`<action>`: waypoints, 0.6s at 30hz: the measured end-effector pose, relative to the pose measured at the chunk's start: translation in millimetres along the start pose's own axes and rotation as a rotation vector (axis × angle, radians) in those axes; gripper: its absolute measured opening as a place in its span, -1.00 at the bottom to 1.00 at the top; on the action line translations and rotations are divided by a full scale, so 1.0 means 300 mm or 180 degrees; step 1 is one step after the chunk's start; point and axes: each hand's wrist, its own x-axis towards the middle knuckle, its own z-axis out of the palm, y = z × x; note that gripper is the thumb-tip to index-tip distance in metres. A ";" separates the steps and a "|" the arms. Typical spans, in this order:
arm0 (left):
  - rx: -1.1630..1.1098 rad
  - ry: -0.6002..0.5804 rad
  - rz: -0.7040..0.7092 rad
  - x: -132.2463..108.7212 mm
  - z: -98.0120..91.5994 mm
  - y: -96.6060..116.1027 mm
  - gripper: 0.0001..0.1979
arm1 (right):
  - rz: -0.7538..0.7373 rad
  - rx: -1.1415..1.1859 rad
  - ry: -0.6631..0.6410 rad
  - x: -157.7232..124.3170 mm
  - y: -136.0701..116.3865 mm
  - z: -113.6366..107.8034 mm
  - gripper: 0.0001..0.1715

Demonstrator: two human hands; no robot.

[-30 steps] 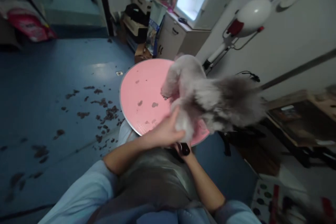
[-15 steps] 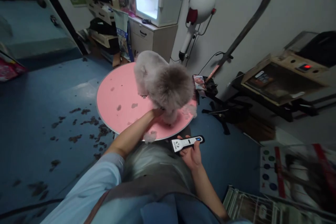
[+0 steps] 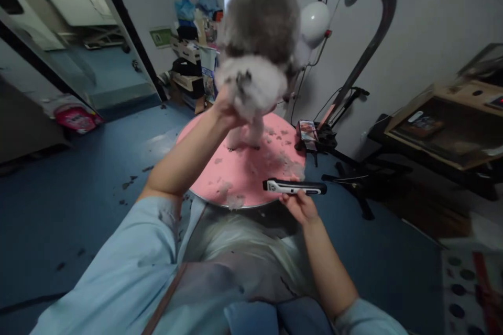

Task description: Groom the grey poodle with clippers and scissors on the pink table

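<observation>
so, starting at the grip: my right hand (image 3: 301,207) has its fingers curled up around the clipper (image 3: 294,187) from underneath, pinching the body. it hangs just off the near right edge of the round pink table (image 3: 204,138). the clipper's long axis runs pretty much left-right, roughly along that edge, with the pale head end pointing left and the dark tail end pointing right.

from that grip the dog (image 3: 257,47) sits up and to the left, toward the far side of the table and well apart from the clipper. it's reared up with its hind paws on the pink top, fluffy head high, front end lifted.

my left hand (image 3: 223,110) is the one actually on the dog. it's closed around the pale fur at the chest and front legs and propping it up. the fingertips are buried in fur, so i can't say how tight the hold is. left is touching, then, and right is the far one with the tool.

further out, loose tufts of fur (image 3: 234,200) lie along the near edge of the table. a bent dark grooming arm (image 3: 369,26) rises past the far right edge, and dark clippings are scattered on the blue floor (image 3: 78,193) to the left.
</observation>
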 end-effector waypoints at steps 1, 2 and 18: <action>-0.0540 -0.0095 0.0059 0.005 0.015 0.048 -0.37 | -0.0247 -0.0260 0.0035 0.050 -0.039 0.040 -0.44; -0.0915 -0.0226 0.0127 0.013 0.028 0.089 -0.37 | -0.0540 -0.0566 0.0081 0.102 -0.084 0.087 -0.46; -0.0959 -0.0108 0.0502 0.091 0.146 0.319 -0.50 | -0.3134 -0.3106 -0.0345 0.545 -0.299 0.453 -0.53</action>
